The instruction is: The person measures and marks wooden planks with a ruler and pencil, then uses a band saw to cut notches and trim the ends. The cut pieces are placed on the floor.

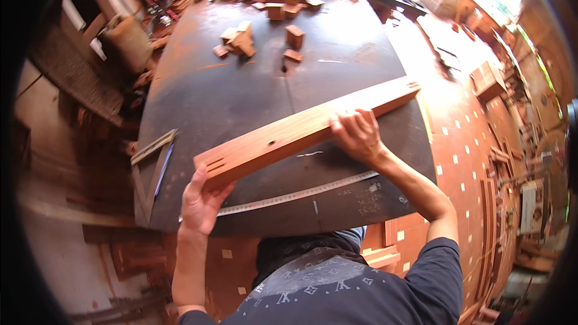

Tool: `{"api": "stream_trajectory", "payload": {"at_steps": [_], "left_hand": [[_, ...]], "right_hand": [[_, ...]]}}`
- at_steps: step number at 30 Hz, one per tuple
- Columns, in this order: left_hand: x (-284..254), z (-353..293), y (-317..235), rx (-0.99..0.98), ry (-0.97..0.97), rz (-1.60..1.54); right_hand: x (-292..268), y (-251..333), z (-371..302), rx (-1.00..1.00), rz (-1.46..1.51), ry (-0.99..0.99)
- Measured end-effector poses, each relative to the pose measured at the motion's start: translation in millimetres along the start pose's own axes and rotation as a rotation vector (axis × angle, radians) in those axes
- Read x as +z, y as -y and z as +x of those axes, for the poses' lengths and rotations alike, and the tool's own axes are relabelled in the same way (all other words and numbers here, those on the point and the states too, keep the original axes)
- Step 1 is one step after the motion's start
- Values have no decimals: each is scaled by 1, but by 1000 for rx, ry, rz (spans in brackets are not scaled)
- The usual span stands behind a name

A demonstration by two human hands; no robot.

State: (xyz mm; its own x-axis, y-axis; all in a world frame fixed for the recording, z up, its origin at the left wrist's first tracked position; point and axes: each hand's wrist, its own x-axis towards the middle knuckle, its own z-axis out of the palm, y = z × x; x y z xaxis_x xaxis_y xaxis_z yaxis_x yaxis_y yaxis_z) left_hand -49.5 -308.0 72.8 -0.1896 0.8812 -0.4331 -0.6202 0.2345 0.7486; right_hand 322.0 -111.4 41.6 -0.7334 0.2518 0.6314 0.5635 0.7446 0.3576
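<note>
A long reddish wooden beam point(301, 121) lies slantwise in front of me over the dark tabletop point(259, 87), its right end farther away. Narrow slots are cut near both ends, and a small dark hole shows partway along its length. My left hand point(201, 201) grips the near left end from below, with the thumb up against the end. Toward the right half, my right hand point(359, 135) is wrapped over the near edge, fingers curled on the upper face. Between the beam and the table's near edge lies a pale ruler strip point(295, 195).
A wooden set square point(144, 174) and a blue pencil-like stick point(164, 171) lie at the left edge. Small wood blocks point(241, 42) stand mid-table, with more offcuts point(277, 9) piled at the back. Timber boards point(489, 229) lie on the floor to the right.
</note>
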Motion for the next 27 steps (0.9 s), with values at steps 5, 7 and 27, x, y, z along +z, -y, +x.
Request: {"api": "stream_trajectory", "payload": {"at_steps": [5,7,27], "left_hand": [[-19,17,-2,-53,11,90],[-19,23,-9,-33,30,156],[-11,42,-10,18,52,22]], "right_hand": [[-14,-3,6,61,195,112],[-27,-7,-1,137,230,87],[-55,-30,-77,593,135,30]]}}
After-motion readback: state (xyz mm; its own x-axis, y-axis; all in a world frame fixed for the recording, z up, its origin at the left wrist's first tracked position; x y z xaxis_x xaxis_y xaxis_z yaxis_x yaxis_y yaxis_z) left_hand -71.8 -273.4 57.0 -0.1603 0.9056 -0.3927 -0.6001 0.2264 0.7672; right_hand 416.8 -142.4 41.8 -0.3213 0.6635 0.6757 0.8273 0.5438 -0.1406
